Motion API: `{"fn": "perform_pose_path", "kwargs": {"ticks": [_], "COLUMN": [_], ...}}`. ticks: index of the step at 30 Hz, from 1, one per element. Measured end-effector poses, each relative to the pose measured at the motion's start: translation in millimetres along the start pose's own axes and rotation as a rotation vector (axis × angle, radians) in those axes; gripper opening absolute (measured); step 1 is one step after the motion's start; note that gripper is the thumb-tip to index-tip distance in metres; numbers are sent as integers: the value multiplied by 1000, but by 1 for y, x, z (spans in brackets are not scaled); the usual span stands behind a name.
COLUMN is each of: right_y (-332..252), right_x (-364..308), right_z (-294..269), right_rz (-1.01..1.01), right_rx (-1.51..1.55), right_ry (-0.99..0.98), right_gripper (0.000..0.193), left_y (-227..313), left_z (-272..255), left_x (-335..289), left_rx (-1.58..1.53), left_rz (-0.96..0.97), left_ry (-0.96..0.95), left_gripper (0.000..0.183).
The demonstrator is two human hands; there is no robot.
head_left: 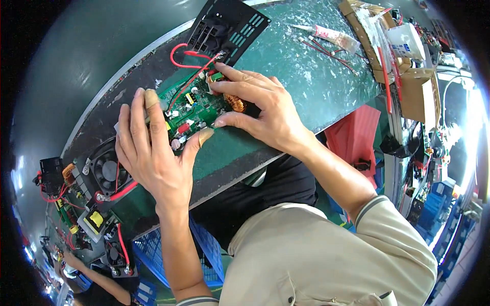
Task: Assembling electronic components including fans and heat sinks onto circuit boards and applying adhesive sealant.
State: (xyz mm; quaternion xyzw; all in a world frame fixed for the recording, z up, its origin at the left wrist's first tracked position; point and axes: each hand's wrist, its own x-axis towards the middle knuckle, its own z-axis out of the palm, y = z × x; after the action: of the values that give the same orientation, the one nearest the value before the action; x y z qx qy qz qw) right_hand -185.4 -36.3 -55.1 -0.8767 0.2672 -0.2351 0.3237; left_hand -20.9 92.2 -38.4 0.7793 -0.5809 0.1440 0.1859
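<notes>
Green circuit board (196,113) is on the green bench (311,76), between the hands, near the bench's near edge. Long axis looks diagonal, lower left to upper right, roughly along the bench; upper-right end points at the black slotted panel (247,33). Component side up. Exact ends can't be read, hands cover both.

Grip: both hands closed on the board. Left hand (158,166) spans the lower-left part, fingers long over it, thumb at the near edge, covers on index and thumb. Right hand (273,107) has the upper-right end, fingertips on the far side, thumb tip at the near corner. Can't tell if the board is lifted or flat on the bench.

In the way: red wire (178,56) loops off the far side by the panel, with a red lead running across the board. Copper coil (235,103) sits under the right palm side.

Around: black fan (106,171) just lower left of the left hand, thick red cable (124,191) beside it. More assemblies (94,219) farther lower left. Glue tube (334,38) and loose thin wires (329,53) well apart, upper right, near a cardboard box (377,64).
</notes>
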Motion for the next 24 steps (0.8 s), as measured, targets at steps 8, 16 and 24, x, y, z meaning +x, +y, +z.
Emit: {"fn": "perform_pose_path", "kwargs": {"ticks": [8, 16, 24], "right_y": [1, -27, 64], "right_x": [-6, -63, -124], "right_z": [-9, -123, -254], "right_rz": [-84, -21, 391], "right_rx": [154, 159, -753], "right_ry": [126, 143, -14], "right_gripper": [42, 53, 81], "left_y": [11, 44, 64], "left_z": [-9, -51, -39], "left_x": [-1, -54, -241], "left_rx": [-1, -233, -966], "left_rz": [24, 17, -296], "left_ry": [0, 83, -920], "left_gripper": [82, 88, 48]}}
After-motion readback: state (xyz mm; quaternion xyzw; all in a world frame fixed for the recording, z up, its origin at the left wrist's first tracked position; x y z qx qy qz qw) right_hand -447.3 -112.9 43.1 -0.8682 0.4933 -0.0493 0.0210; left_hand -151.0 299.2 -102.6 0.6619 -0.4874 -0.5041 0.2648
